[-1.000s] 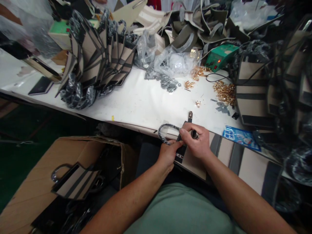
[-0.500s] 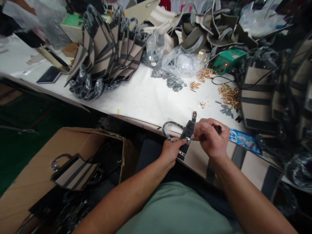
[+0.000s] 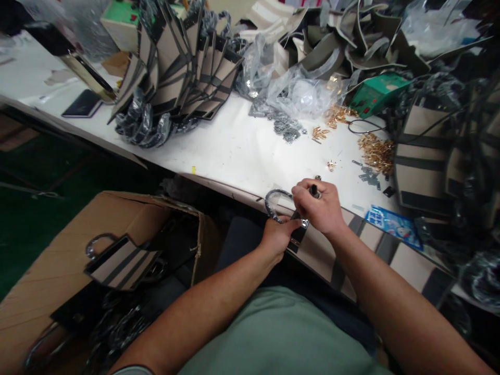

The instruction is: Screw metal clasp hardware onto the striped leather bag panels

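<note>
A beige-and-black striped handbag [image 3: 318,252] lies across the table's front edge, its plastic-wrapped loop handle [image 3: 270,202] pointing left. My left hand [image 3: 278,237] grips its black top band, the thumb pressed beside a small silver metal fitting [image 3: 304,223]. Closed in a fist above that band, my right hand [image 3: 322,205] holds a dark-handled hand tool [image 3: 314,191]; its tip is hidden, so its exact kind is unclear. The end of a metal-tipped tab [image 3: 317,178] shows just beyond my right fist.
Gold-coloured fasteners [image 3: 377,153] and grey metal plates [image 3: 289,127] lie in piles on the white table [image 3: 234,156]. Striped bags [image 3: 175,78] stand at the left, more [image 3: 420,156] at the right. A green box [image 3: 378,94] sits behind. Below left is an open carton [image 3: 78,234] holding bags.
My right hand with the tool has moved left and slightly up, now covering much of the bag's black band and tab. My left hand keeps its hold. The camera view has shifted slightly.
</note>
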Available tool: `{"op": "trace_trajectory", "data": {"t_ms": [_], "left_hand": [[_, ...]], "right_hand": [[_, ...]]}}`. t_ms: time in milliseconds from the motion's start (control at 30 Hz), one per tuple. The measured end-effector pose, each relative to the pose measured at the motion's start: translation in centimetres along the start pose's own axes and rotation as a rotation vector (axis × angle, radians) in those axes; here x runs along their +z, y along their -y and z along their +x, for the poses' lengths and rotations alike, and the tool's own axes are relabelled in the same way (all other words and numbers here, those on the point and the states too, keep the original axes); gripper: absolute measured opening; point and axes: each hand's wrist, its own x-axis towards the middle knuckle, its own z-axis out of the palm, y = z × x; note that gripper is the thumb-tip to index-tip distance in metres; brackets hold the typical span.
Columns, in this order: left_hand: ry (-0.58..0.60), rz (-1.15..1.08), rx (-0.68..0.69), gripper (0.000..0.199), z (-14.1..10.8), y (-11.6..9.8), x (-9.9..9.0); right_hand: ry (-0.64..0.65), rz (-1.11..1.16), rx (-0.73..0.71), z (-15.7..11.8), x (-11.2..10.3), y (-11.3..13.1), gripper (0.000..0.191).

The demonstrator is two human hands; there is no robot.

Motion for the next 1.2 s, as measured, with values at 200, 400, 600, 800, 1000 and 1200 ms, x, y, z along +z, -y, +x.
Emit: {"op": "trace_trajectory", "data": {"t_ms": [200,400,600,800,1000,1200], "left_hand": [[-0.017,-0.012,0.063,0.037,0.1,-0.1,0.1],[-0.028,0.004,0.005,0.028,0.0,0.1,0.1],[-0.042,0.032,-0.010,0.026,0.1,0.1,0.0],[-0.032,0.040,-0.026,0.025,0.1,0.1,0.0],[-0.040,0.031,-0.010,0.027,0.0,0.1,0.0],[0.000,0.040,-0.019,0.026,-0.4,-0.2,-0.2]], "right_hand": [[0.158,-0.207,0.023,0.6,0.3,-0.4,0.029],[0.026,0.103,-0.078,-1.0,-2.5,-0.8,0.038],[-0.160,0.373,-0.193,-1.8,-1.5,-1.7,0.041],[-0.161,0.430,-0.232,-1.8,-1.4,-2.4,0.038],[-0.151,0.266,-0.121,-2.6,-1.4,-3.7,0.041],[-0.387,0.083,0.079,-3.7,-6.6,-3.3,0.040]]}}
